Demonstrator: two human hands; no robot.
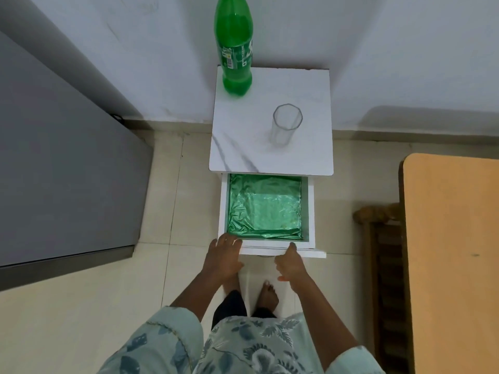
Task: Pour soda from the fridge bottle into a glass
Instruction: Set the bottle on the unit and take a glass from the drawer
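A green soda bottle [234,47] stands upright at the back left corner of a small white marble-top table [243,147]. A clear, empty glass [285,125] stands on the same top, to the right of the middle. Below the top, a white drawer [310,211] is pulled out, lined with crinkled green foil [264,209]. My left hand [224,257] rests on the drawer's front left corner, its fairly straight fingertips lying over the rim. My right hand [290,263] holds the drawer's front edge, with the thumb on top and the fingers curled in front.
A grey fridge [62,168] fills the left side, its door shut. A wooden tabletop [453,252] and a dark wooden chair [383,260] stand at the right. A white wall lies behind the small table. My bare feet stand on pale floor tiles [94,306] just before the drawer.
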